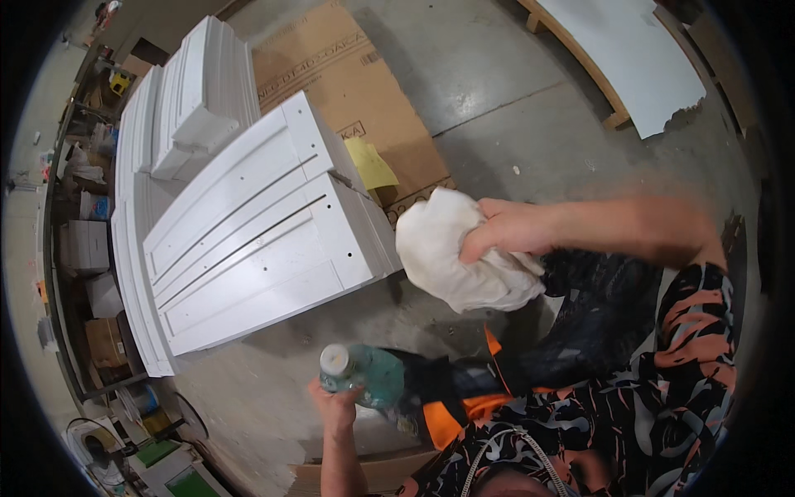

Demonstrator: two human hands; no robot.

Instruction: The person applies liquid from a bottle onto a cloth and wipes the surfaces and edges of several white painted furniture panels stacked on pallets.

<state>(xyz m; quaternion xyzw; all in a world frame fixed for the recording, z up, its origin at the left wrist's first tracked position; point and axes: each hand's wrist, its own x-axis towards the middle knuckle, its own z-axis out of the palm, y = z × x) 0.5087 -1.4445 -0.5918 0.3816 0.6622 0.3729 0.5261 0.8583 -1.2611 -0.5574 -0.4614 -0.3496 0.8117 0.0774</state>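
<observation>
My left hand (336, 407) is closed around a translucent green plastic bottle (383, 377) with a white cap, low in front of my body. In my right hand (517, 228) is a bunched white cloth (443, 248), gripped between thumb and fingers and hanging loosely below. The cloth is held up at the near right corner of a stack of white panels (265, 265); whether it touches them I cannot tell. The top panels have long grooves and small dark holes.
More white panels (203, 91) are stacked behind. Flat cardboard (348, 74) lies on the concrete floor, with a yellow sheet (371, 163) at its edge. Shelving with boxes (87, 248) runs along the left. A white board on a wooden frame (633, 58) stands far right.
</observation>
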